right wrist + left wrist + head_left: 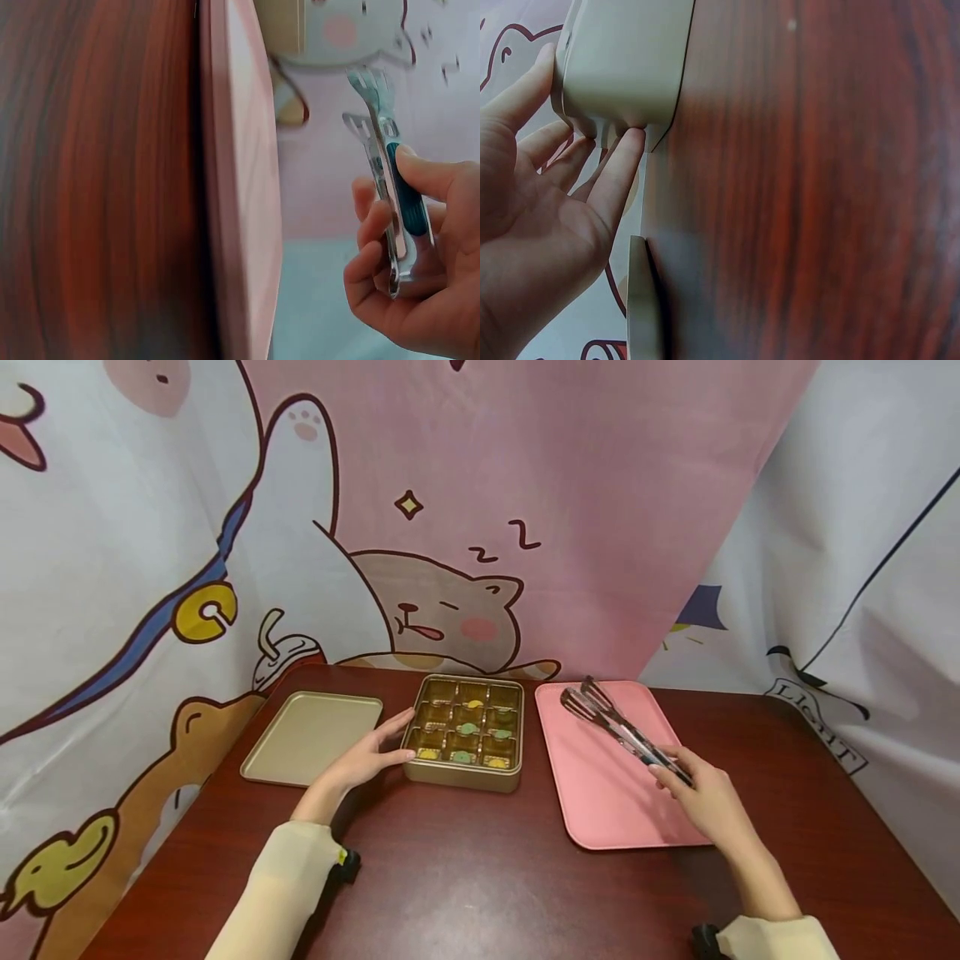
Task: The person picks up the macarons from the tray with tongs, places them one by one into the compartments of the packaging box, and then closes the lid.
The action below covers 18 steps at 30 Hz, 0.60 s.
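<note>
A gold square box [461, 777] sits near the middle back of the table, divided into several clear compartments. Small yellow and green pieces [468, 728] lie in some of them. My left hand [366, 762] touches the box's left side, thumb at the rim and fingertips against the wall [622, 60] in the left wrist view. With my right hand [708, 795] I grip metal tongs [626, 735] by the handles, over the pink tray [600, 802]. In the right wrist view the tongs [381, 135] show a dark teal grip; nothing is seen between their spread tips.
A flat gold tray or lid [315, 739] lies left of the box, under and beside my left forearm. The dark red wooden table [465, 877] ends at a printed cloth [600, 527] that hangs behind and at both sides.
</note>
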### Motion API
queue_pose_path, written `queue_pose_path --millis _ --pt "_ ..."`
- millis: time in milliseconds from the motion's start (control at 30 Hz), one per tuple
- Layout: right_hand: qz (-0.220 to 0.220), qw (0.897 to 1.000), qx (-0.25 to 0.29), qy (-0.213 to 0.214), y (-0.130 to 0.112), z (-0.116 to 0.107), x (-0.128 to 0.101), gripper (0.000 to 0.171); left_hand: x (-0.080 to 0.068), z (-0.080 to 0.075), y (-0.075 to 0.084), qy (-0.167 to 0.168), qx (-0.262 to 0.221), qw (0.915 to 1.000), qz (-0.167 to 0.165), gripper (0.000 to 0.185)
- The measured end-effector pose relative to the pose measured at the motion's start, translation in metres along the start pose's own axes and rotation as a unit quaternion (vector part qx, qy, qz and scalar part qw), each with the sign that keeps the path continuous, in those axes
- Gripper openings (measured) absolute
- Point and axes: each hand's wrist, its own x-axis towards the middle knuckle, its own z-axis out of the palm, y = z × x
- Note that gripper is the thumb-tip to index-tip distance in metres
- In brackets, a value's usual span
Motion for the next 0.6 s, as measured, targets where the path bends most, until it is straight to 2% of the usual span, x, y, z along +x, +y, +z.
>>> queue_pose_path --millis 133,367,600 --pt "0.029 0.999 -0.021 0.005 0.032 -0.017 -0.005 0.046 -0.001 0.000 -0.002 0.002 -0.001 1.0000 -0.001 0.076" --pt "0.045 0.998 -0.050 0.003 0.090 -0.035 -0.013 0.050 0.000 0.002 -0.002 -0.005 0.002 1.0000 0.005 0.075" --pt "0.047 0.996 -0.071 -0.017 0.120 -0.044 -0.017 0.050 0.000 0.001 -0.002 0.002 0.002 0.9999 0.012 0.076"
